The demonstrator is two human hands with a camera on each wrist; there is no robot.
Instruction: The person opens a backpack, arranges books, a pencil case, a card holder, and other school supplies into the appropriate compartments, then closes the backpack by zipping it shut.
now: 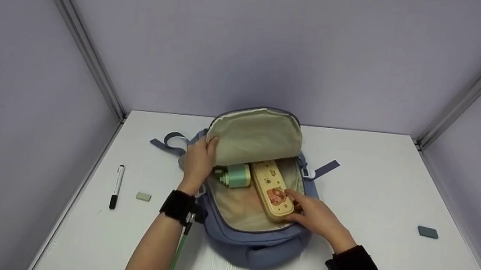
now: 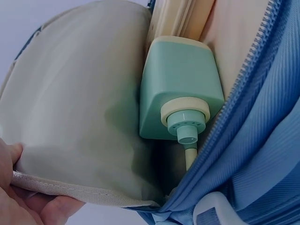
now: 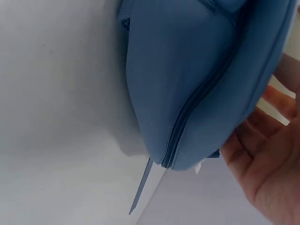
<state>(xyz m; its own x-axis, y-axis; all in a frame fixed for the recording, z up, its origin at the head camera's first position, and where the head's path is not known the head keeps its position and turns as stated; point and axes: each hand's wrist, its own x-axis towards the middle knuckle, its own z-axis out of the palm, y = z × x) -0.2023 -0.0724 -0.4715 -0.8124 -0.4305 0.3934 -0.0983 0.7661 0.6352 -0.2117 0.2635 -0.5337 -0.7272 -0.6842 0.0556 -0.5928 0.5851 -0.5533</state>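
Observation:
A blue backpack (image 1: 271, 258) lies on its back with its main compartment unzipped. My left hand (image 1: 199, 160) pinches the edge of its beige-lined flap (image 1: 259, 132) between thumb and fingers, holding it raised. Inside, a cream pencil case (image 1: 271, 188) with cartoon prints slants toward the lower right. My right hand (image 1: 315, 216) grips its lower right end, thumb and forefinger at its side; in the right wrist view its fingers (image 3: 265, 124) reach over the bag's rim. A mint-green crank pencil sharpener (image 2: 180, 75) lies left of the case, near my left wrist.
On the white table (image 1: 380, 182), a marker (image 1: 117, 186) and a pale green eraser-like block (image 1: 143, 197) lie left of the bag. A dark teal block (image 1: 428, 232) sits far right. Straps (image 1: 326, 169) spread out from the bag's sides; grey panels (image 1: 268, 47) enclose the table.

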